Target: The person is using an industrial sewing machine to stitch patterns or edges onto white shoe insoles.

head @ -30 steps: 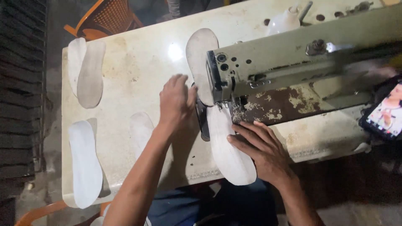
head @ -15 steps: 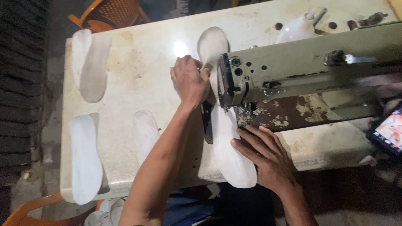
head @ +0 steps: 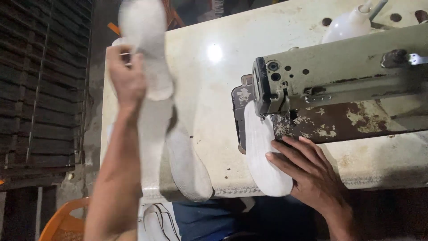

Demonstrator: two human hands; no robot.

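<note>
Head view: the left hand [head: 127, 80] is raised above the table [head: 214, 93], fingers pinched on a white insole [head: 147, 49] lifted clear (blurred by motion). The right hand [head: 312, 176] lies flat, fingers spread and pressing a second white insole [head: 263, 156] onto the bed under the sewing machine [head: 339, 76] head — likely to keep it steady at the needle. A third insole [head: 189, 167] rests on the table's near edge, between the arms — three counted, one machine.

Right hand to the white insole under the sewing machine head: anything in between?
Nothing visible. The right hand already rests its fingertips on the white insole, whose far end lies under the sewing machine head. The left hand holds another insole aloft.
</note>
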